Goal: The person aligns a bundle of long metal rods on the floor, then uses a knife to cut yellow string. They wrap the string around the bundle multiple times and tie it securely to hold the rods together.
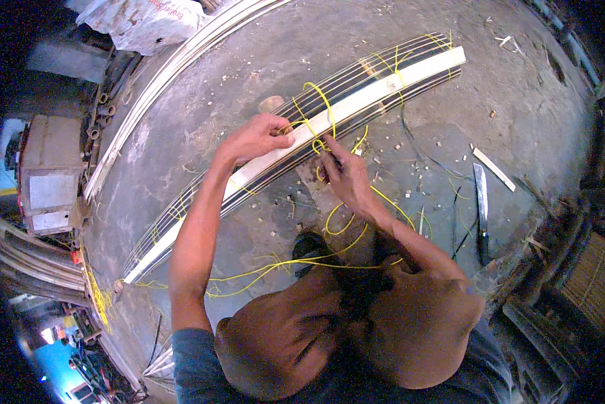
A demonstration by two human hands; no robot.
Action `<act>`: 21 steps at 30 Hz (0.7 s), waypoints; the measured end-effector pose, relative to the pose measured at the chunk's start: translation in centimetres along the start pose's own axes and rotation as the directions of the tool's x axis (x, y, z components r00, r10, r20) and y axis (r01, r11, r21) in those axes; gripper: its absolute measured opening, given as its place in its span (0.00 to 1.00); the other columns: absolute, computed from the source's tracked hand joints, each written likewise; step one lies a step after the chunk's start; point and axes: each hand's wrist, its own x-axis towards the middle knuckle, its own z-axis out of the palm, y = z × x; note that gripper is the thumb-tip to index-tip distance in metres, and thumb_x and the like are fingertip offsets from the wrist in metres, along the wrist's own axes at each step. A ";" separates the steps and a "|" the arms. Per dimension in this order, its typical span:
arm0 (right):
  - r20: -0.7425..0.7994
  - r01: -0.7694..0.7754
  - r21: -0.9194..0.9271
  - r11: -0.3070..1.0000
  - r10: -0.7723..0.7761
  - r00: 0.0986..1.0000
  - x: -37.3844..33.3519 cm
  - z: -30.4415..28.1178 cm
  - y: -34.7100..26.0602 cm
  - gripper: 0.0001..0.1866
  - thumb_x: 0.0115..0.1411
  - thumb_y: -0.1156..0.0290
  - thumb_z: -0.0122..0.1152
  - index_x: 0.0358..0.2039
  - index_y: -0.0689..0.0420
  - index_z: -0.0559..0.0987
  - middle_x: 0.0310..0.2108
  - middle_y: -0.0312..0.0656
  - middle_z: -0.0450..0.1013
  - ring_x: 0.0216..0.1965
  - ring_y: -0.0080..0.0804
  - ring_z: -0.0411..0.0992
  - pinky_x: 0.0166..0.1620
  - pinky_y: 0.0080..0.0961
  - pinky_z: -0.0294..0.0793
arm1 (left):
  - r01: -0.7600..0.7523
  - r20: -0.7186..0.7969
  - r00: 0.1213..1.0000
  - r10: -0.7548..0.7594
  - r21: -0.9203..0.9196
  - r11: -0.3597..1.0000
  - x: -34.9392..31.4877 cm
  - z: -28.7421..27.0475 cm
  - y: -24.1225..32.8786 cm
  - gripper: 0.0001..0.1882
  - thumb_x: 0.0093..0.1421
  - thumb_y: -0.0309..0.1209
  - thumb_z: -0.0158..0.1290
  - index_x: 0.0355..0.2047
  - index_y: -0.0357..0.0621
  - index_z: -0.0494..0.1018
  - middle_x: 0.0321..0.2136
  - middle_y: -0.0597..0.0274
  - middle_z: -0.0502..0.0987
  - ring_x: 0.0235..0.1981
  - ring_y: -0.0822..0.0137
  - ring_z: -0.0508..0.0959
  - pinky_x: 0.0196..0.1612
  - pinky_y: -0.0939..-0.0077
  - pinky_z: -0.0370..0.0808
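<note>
A long panel of thin parallel strips (346, 91) lies slantwise across the floor, with a pale flat slat (356, 104) along its top. Yellow cord (329, 101) loops around the slat and strips near the panel's middle. My left hand (257, 139) is closed over the slat, thumb and bent fingers beside the looped cord; its fingertips are partly hidden. On the near side, my right hand (348, 178) pinches the yellow cord close below the slat's edge. Loose cord trails from there past my right forearm and across in front of my knees.
A long knife (481, 202) with a dark handle lies at the right, near a short pale strip (493, 168). Long pale strips (154, 87) curve along the left. A worn box (50, 175) and a white sack (147, 25) stand beyond them. Small offcuts dot the floor.
</note>
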 end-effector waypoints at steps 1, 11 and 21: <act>-0.002 -0.054 0.076 0.996 0.054 0.999 0.0 -0.3 0.1 0.20 0.62 0.69 0.54 0.53 0.61 0.69 0.30 0.53 0.75 0.27 0.41 0.76 0.31 0.37 0.74 | 0.009 0.002 1.000 -0.009 0.013 1.000 -0.2 -0.1 0.4 0.22 0.56 0.43 0.59 0.43 0.38 0.76 0.36 0.57 0.78 0.43 0.66 0.74 0.49 0.71 0.70; -0.054 -0.067 0.465 0.883 0.104 0.993 0.2 1.4 0.1 0.13 0.65 0.71 0.49 0.49 0.60 0.65 0.24 0.40 0.74 0.24 0.26 0.73 0.28 0.27 0.73 | -0.224 -0.052 0.973 0.223 -0.015 0.975 1.0 0.6 -1.7 0.15 0.56 0.38 0.55 0.30 0.34 0.73 0.19 0.61 0.70 0.24 0.72 0.68 0.28 0.69 0.65; -0.036 -0.082 0.434 0.897 0.108 0.994 0.4 1.2 0.1 0.08 0.66 0.73 0.50 0.43 0.60 0.65 0.29 0.42 0.74 0.29 0.25 0.74 0.31 0.24 0.76 | -0.220 -0.123 0.968 0.220 0.016 0.975 0.1 0.5 -0.6 0.15 0.56 0.38 0.56 0.29 0.35 0.73 0.18 0.61 0.68 0.23 0.72 0.67 0.27 0.69 0.64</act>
